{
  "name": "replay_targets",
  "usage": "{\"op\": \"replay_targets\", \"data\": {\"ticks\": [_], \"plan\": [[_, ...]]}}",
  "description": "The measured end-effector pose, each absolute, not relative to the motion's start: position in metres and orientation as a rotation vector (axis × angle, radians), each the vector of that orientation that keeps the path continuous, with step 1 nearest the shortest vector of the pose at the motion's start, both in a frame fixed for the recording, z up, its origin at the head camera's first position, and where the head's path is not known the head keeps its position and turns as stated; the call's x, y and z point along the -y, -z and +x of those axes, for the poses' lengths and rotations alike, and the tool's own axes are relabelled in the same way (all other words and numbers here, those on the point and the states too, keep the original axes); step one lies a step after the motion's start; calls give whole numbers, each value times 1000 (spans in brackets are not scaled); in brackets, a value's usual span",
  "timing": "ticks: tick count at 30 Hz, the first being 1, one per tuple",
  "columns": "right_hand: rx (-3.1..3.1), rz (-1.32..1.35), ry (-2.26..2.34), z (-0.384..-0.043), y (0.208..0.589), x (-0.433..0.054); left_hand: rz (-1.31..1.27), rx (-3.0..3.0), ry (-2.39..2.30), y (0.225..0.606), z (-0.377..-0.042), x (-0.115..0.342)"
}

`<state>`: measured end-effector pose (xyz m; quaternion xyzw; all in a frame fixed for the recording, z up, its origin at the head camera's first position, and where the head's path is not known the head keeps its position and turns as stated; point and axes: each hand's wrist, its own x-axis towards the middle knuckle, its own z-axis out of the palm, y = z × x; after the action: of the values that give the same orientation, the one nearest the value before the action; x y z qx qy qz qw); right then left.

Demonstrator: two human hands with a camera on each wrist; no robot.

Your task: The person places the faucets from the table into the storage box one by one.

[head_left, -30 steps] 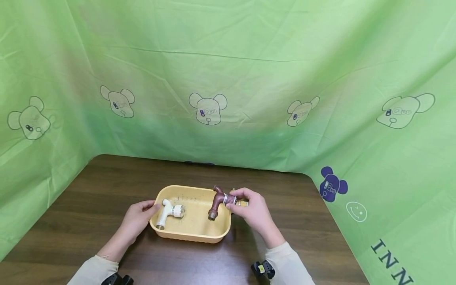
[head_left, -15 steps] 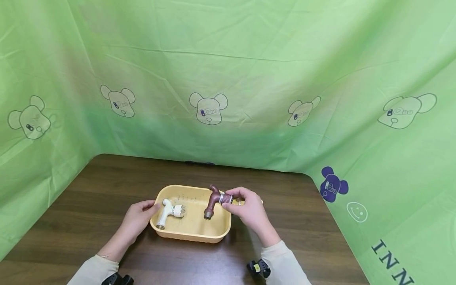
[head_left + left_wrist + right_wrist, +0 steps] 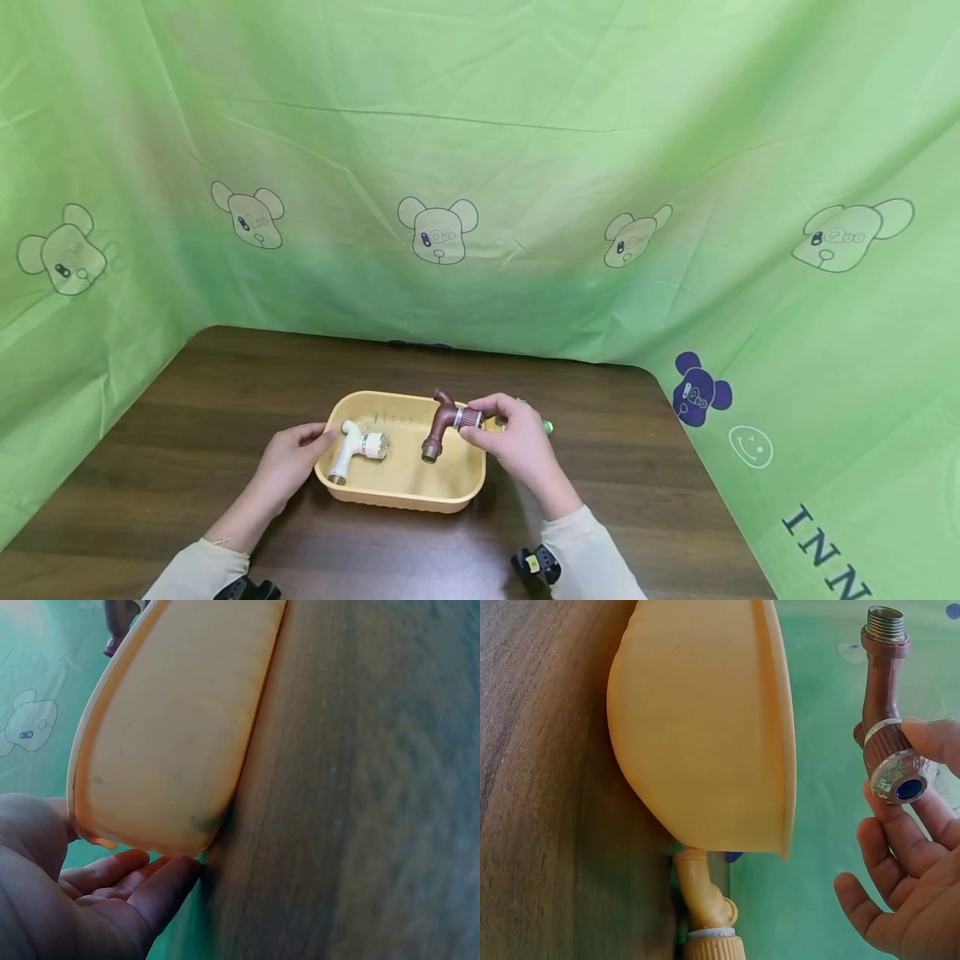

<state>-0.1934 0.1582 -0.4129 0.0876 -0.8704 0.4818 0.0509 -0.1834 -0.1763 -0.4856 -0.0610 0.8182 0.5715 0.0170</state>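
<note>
My right hand (image 3: 525, 446) pinches a maroon water tap (image 3: 442, 422) by its ribbed knob end, above the right part of the yellow plastic basin (image 3: 401, 479). In the right wrist view, the maroon tap (image 3: 883, 697) shows a threaded metal end and a clear handle with a blue centre. My left hand (image 3: 288, 462) grips the basin's left rim, thumb on top and fingers against the outer wall, as the left wrist view shows. A white tap (image 3: 350, 450) lies inside the basin at the left.
Just right of the basin, a yellow tap (image 3: 705, 900) lies on the brown wooden table (image 3: 375, 554), mostly hidden behind my right hand in the head view. A small green end (image 3: 547, 427) shows past that hand. Green printed cloth (image 3: 442, 125) surrounds the table's far sides.
My right hand has shifted left with the maroon tap, carrying it further over the basin. The green end has come into sight behind it. My left hand, basin and white tap stay put.
</note>
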Motion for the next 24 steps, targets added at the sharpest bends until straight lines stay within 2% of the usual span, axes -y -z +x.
{"op": "replay_targets", "data": {"ticks": [24], "plan": [[2629,305,-1504,-194,418,-145,-198,-2543,-1793,486,-181,176]]}}
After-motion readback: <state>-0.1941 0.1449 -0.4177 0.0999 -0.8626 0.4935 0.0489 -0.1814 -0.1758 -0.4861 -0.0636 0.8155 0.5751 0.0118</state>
